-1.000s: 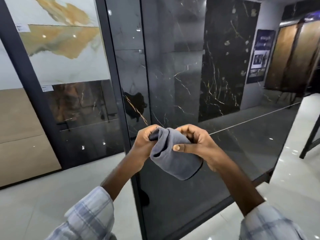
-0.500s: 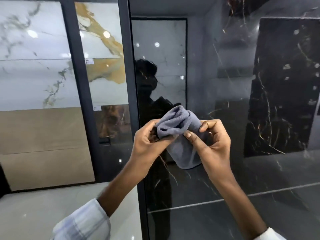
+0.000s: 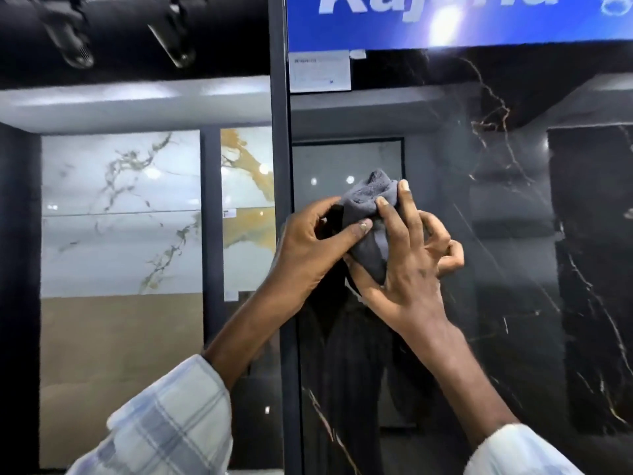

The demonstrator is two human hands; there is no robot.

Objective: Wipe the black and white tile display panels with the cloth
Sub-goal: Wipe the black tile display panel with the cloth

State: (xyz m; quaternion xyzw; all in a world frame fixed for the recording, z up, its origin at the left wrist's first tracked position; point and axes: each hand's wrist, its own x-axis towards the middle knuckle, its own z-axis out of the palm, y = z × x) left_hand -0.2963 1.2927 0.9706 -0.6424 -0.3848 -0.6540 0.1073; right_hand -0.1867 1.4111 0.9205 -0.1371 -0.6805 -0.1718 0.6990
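From the cloth (image 3: pixel 371 228), the black panel (image 3: pixel 496 252) is just open glossy surface out to 3 and down to 5 o'clock. The dark frame post (image 3: pixel 280 149) runs upright right at 9, the paper label (image 3: pixel 320 72) sits at 11, and the blue sign (image 3: pixel 445 22) caps 12.

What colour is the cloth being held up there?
Grey. The cloth shows best in the head view, the only one.
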